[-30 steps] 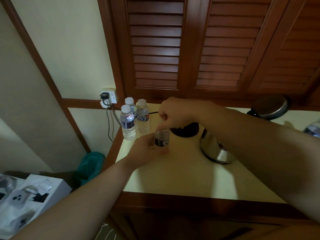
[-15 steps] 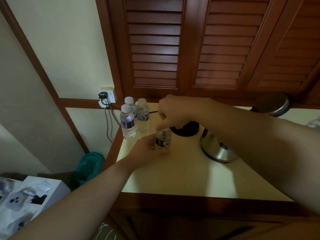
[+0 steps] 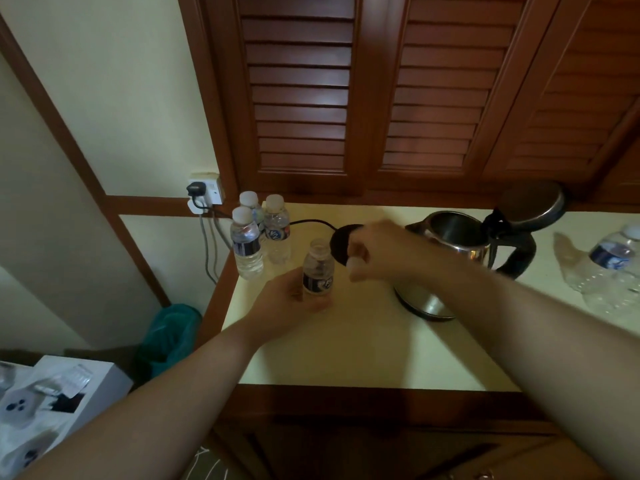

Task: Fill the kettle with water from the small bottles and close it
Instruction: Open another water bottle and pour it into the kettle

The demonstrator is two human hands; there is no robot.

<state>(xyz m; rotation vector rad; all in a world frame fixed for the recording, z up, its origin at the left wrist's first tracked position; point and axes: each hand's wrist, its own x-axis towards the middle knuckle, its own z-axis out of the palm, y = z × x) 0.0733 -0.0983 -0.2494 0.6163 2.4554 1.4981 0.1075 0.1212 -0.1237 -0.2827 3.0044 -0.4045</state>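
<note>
Bottle: upright on counter, gripped round the body by left hand; neck now bare. Cap: off since a moment ago, pinched in right hand, which has drawn aside toward the kettle (lid up, mouth open). Judged ready to pour. Three capped bottles remain behind.

The clear plastic bottle wears a dark label with white lettering. Three capped clear bottles behind it have white caps and matching dark labels. The shiny silver steel kettle has a black handle. The countertop is pale cream, edged in reddish-brown wood; the slatted shutters are the same red-brown. A teal bag lies below.
</note>
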